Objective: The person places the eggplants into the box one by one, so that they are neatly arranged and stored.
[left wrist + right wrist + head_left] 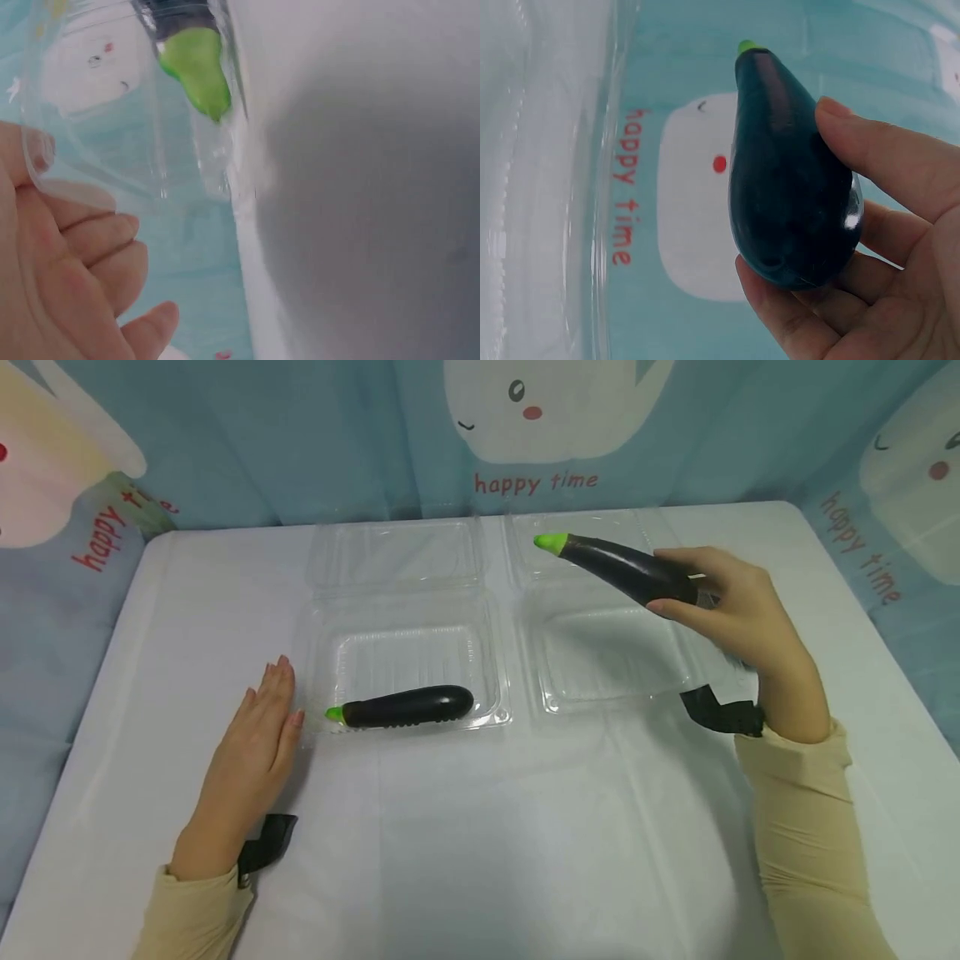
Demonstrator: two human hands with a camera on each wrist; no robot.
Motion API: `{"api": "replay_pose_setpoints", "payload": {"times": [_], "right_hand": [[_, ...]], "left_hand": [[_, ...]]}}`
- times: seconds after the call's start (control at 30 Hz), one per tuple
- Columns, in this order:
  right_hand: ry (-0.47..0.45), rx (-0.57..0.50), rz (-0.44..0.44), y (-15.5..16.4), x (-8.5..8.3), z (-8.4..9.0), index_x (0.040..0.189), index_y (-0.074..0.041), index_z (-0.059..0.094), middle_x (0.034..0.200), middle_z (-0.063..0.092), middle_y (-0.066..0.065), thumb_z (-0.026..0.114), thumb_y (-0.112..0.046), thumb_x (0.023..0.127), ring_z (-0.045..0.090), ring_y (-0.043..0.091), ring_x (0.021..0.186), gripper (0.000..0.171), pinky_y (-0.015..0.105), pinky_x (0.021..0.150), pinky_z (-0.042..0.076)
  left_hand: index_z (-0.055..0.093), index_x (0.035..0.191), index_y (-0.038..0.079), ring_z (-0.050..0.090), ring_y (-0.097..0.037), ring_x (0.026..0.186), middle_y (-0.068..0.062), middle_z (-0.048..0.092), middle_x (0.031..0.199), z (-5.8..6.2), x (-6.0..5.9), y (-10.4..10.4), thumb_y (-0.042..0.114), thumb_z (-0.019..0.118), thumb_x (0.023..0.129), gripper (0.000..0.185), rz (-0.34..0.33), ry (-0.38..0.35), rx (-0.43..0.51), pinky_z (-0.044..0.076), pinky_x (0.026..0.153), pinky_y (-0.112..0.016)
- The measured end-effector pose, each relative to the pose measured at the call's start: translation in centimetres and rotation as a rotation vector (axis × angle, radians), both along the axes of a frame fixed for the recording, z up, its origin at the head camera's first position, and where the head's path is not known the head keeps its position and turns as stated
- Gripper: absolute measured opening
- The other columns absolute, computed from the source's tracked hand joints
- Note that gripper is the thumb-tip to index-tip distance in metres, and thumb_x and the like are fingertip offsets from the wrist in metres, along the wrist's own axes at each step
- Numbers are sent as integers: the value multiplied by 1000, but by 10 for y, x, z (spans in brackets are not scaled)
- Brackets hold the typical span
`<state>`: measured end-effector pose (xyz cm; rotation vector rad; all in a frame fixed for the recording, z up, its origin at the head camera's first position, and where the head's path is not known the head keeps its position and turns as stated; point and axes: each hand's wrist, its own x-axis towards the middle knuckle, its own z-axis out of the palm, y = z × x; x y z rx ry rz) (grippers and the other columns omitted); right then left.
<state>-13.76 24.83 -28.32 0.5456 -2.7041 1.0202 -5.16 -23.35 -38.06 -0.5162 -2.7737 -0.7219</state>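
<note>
Gripped by its rounded end between thumb and curled fingers, the raised eggplant [626, 568] sits in the right hand [738, 610], held in the air above the right clamshell container [600, 693] with its green stem pointing up and left toward the backdrop. Beneath everything lies the white table [480, 843], backed by a blue curtain [300, 435] printed with "happy time". Two clear plastic clamshell containers stand side by side, lids folded back; the left clamshell container [408, 647] holds a second eggplant [408, 706], lying flat along its near wall (green stem toward the left hand). The left hand [258, 735] rests flat on the table, fingers straight and holding nothing, just beside that container's left edge.
</note>
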Motion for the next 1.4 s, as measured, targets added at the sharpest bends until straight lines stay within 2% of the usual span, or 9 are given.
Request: {"api": "replay_pose_setpoints", "payload": {"times": [0.17,0.37,0.53,0.77,1.07,1.23,1.4], "right_hand": [[8,-16,70,-14,-4,-1,125,0,59,120,61,14,77,1,76,52,-3,94,52,10,79,43],[3,-12,143,-28,-8,-4,126,0,58,122,61,12,76,2,76,51,-3,101,53,12,88,43],[-6,-3,172,-35,-9,-6,126,-1,58,122,61,10,77,0,76,53,-1,101,53,13,90,42],[12,-14,207,-43,-11,-8,125,-1,59,119,62,9,79,-1,74,55,1,99,54,14,89,43],[48,-17,278,-60,-14,-14,123,1,60,117,63,10,79,3,72,58,16,100,54,20,90,45],[34,-43,326,-72,-13,-16,122,2,60,118,63,10,80,2,72,57,14,100,54,25,91,46],[27,-61,381,-85,-11,-17,122,2,60,118,62,10,80,2,72,57,15,99,54,25,88,46]], "left_hand": [[26,145,-7,21,-28,140,-22,26,150,-5,0,-1,17,42,102,52,-1,12,39,14,115,-41],[26,145,-6,23,-28,140,-20,27,150,-5,-2,0,15,45,100,52,-7,44,41,16,115,-41],[26,145,-6,24,-29,139,-21,28,149,-5,-1,1,19,42,102,52,-7,50,38,17,115,-41],[27,145,-6,23,-30,139,-21,27,150,-3,-2,1,16,44,101,52,-2,31,39,16,115,-42],[27,145,-6,24,-30,139,-20,28,150,-4,-1,1,16,44,101,52,-4,36,43,17,114,-43],[26,145,-6,24,-30,139,-21,27,150,-5,-2,1,17,43,101,52,-6,36,39,17,114,-44],[26,145,-7,24,-30,139,-21,28,149,-5,-3,1,17,43,101,52,-7,38,37,18,114,-44]]}}
